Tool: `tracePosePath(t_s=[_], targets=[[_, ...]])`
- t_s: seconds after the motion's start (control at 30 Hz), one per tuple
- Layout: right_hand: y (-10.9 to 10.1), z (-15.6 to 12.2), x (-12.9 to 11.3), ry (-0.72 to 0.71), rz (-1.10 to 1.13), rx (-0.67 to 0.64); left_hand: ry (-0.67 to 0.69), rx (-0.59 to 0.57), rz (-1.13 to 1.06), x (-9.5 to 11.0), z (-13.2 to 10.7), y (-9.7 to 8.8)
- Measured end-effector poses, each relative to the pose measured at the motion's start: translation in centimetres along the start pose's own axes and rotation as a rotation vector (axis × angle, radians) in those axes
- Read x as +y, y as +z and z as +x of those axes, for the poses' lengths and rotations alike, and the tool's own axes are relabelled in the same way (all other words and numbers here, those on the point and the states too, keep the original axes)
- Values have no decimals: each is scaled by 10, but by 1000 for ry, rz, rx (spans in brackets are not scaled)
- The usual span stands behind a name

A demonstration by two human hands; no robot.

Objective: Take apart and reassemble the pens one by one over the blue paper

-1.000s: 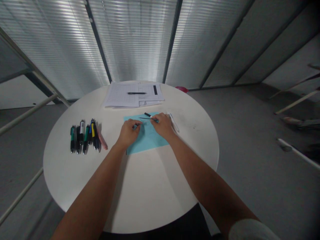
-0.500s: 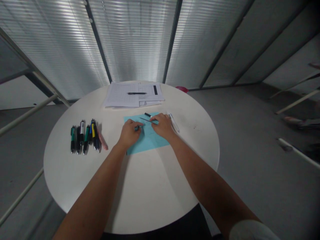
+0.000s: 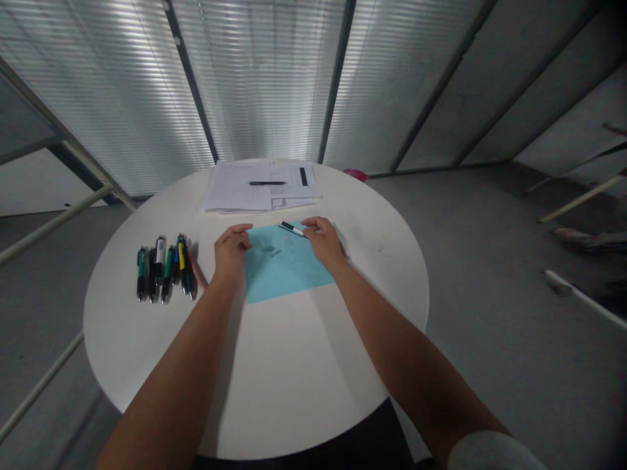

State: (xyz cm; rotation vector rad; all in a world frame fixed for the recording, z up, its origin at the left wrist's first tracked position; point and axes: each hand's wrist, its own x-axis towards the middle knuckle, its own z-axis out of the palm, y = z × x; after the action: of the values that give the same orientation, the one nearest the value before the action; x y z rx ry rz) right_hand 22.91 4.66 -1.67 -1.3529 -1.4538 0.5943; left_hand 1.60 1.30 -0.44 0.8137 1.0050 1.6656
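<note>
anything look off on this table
The pink pen-like stick lies slanted at the end of the row of pens, unlike their parallel line-up. The light-blue sheet also sits skewed, with small dark marks on it. Nothing looks spilled or damaged.

One round white table, one blue sheet, one marker, two hands.

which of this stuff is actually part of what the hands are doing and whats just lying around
In use:
- left hand, empty, at the edge of the light blue sheet
- right hand, fingers at the black-and-white pen on that sheet

Lying about:
- row of pens
- pink marker
- printed papers
- black pen on the papers
- white pen
</note>
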Motion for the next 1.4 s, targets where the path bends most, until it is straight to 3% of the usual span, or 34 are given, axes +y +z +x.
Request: tracePosePath(t_s=[0.17, 0.27, 0.37, 1.13, 1.27, 1.4], targets=[[-3, 9, 4, 234, 458, 174, -228, 139, -444, 11, 7, -12], [-8, 13, 2, 351, 661, 263, -294, 150, -558, 15, 6, -15], [-10, 14, -1, 391, 724, 290, -327, 157, -595, 17, 4, -15], [0, 3, 6, 34, 140, 127, -337, 116, -555, 18, 2, -13], [-1, 0, 2, -64, -24, 104, -336, 101, -552, 18, 2, -13], [-3, -6, -1, -109, -319, -26, -332, 106, -546, 17, 3, -12]])
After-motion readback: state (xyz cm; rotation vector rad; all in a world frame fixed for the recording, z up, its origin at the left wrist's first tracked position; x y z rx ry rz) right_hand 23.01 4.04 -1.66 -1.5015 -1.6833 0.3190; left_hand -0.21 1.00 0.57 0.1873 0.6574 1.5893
